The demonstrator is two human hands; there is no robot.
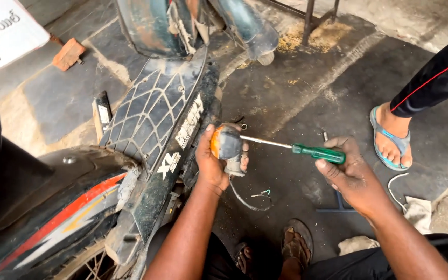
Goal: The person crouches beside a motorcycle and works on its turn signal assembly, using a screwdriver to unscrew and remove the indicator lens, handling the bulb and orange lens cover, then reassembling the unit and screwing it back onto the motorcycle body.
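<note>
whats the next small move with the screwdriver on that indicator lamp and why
Probably turn the screwdriver in place. Its metal tip already meets the grey back of the indicator lamp, which the left hand holds steady beside the moped's footboard. The right hand has a grip on the green handle, in line with the lamp. Whether the tip sits in a screw head is too small to tell.

My left grip [214, 158] covers most of the indicator lamp [224, 145], so the screwdriver [307, 150] tip is hidden behind it. The picture's edges cut off the motorcycle [130, 171]. The bystander's foot [390, 137] shows, the leg cropped.
</note>
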